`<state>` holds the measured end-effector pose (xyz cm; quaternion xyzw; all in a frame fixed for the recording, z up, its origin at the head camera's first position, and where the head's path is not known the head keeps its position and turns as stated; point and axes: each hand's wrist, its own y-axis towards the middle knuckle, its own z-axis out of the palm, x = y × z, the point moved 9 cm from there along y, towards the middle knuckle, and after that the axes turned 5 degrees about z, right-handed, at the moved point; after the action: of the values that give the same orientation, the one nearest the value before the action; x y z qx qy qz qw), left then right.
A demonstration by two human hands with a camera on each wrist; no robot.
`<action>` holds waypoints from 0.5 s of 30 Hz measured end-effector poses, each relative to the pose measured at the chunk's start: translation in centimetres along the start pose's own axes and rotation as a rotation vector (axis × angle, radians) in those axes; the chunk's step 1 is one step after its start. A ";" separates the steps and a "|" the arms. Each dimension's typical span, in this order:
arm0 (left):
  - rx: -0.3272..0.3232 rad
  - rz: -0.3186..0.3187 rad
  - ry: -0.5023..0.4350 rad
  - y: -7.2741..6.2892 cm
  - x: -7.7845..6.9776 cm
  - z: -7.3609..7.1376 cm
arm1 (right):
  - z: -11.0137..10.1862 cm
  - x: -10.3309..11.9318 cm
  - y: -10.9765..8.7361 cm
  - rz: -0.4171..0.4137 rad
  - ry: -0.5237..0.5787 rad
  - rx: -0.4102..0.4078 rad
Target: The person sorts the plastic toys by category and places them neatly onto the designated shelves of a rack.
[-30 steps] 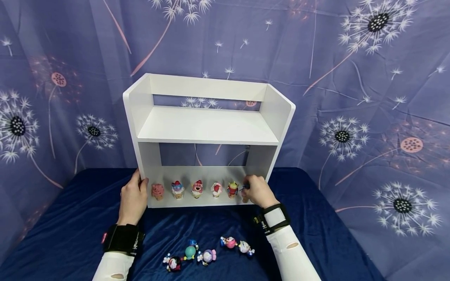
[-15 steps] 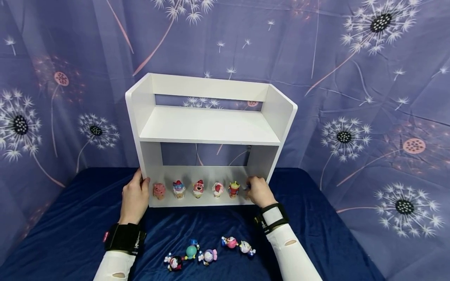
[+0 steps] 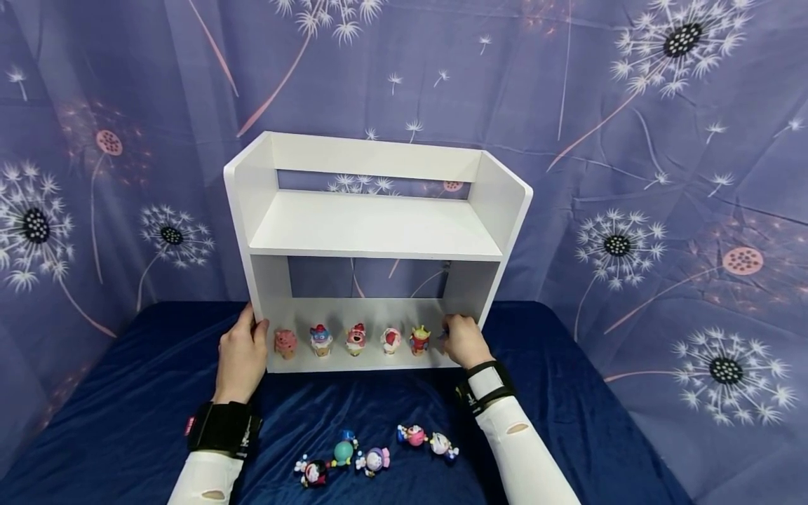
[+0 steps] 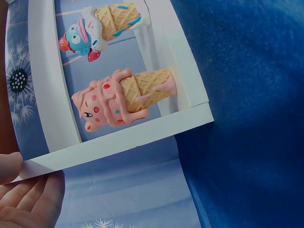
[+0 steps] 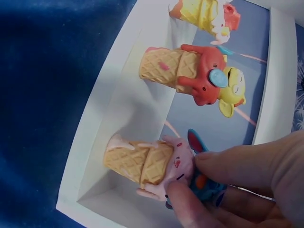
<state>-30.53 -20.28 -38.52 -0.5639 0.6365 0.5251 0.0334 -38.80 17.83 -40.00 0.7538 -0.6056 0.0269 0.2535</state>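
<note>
Two white-sleeved arms (image 3: 527,456), yours, reach forward from the lower edge of the head view, each with a black strap (image 3: 221,429) at the wrist, towards a white two-tier shelf (image 3: 379,224) standing on dark blue cloth (image 3: 113,421). Your left hand (image 3: 243,358) is at the shelf's left side panel, back of the hand upward; in the left wrist view you pinch the panel's edge, thumb on the inner face and fingers outside. Your right hand (image 3: 467,342) reaches into the lower tier beside the right side panel, wrist angled inward. There your thumb and fingers grip the blue head of a pink-and-blue cone figurine (image 5: 137,164) — the right wrist view shows its waffle cone pointing towards the shelf's front edge, though whether its base touches the board is hard to tell. To its left, five more figurines stand in a spaced row: a red-and-yellow figurine (image 3: 419,341), a red-and-white figurine (image 3: 391,341), a figurine with a red top (image 3: 355,341), a blue-faced figurine (image 3: 320,341) and, nearest your left hand, a pink figurine (image 3: 285,344). Between your forearms, in front of the shelf, five small round-bodied toys (image 3: 373,460) lie on the cloth.
</note>
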 end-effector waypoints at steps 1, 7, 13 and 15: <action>0.000 -0.001 0.000 0.0 0.0 0.0 | 0.0 0.0 0.0 -0.002 0.000 -0.005; -0.008 -0.013 0.010 0.1 0.1 -0.2 | 0.1 0.1 0.1 -0.001 -0.002 -0.013; 0.005 -0.009 0.007 0.0 0.1 0.0 | 0.1 0.2 -0.4 -0.004 -0.006 -0.022; 0.007 -0.007 0.006 -0.1 0.2 0.1 | 0.1 0.1 -0.5 -0.011 -0.012 -0.027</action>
<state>-30.56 -20.31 -38.73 -0.5677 0.6364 0.5210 0.0354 -38.32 17.73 -40.26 0.7539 -0.6032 0.0126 0.2602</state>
